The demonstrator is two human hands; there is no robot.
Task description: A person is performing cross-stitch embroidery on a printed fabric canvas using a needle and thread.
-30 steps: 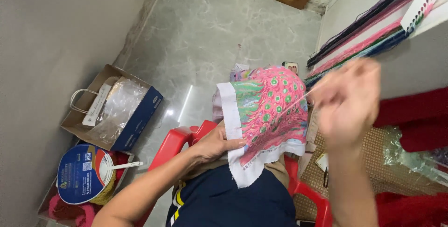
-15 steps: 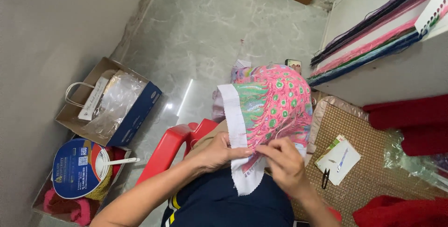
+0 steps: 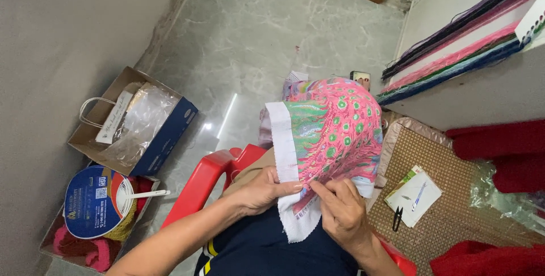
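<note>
Embroidery cloth [image 3: 332, 140], pink and green with a white border, drapes over the person's lap above a red plastic chair [image 3: 213, 177]. The left hand [image 3: 262, 190] grips its white edge; the right hand [image 3: 340, 211] pinches the stitched face beside it. Small scissors [image 3: 398, 218] lie on the woven mat [image 3: 454, 208] nearby; grey floor [image 3: 272, 38] stretches beyond.

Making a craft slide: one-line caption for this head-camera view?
Both hands, left hand and right hand, pinch the white edge of a pink-and-green embroidered cloth over a red plastic chair.
</note>
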